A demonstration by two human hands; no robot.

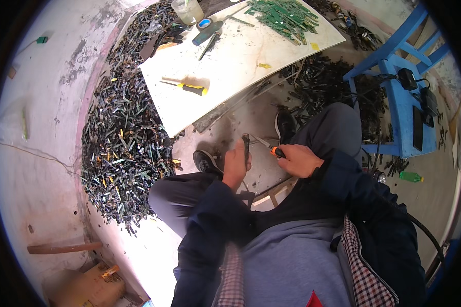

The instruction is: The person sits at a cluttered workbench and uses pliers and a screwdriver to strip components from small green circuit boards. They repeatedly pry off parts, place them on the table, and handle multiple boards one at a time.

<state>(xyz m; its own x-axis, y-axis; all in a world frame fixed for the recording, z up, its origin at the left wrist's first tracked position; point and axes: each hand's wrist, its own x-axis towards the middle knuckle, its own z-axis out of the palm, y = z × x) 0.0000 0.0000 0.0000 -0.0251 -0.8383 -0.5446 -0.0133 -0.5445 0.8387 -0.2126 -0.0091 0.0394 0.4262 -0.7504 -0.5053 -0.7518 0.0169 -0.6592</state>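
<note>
Gripping with closed fingers a dark strip (246, 148) in the left hand (234, 165) and an orange-black tool (278, 152) in the right hand (300, 161), with open floor (256, 115) toward the worktop's (230, 77) near edge.

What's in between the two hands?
In the head view, the thin metal blade of the orange-black tool in the right hand, pointing toward the dark piece in the left hand. Whether they touch is unclear.

1 slim dark strip (246, 148), held, long axis approx. twd white table (233, 69), on table's near side. 1 tool (277, 152) w/ orange-&-blk handle & thin metal blade, held same side, blade slanting twd table; both apart frm it.
</note>
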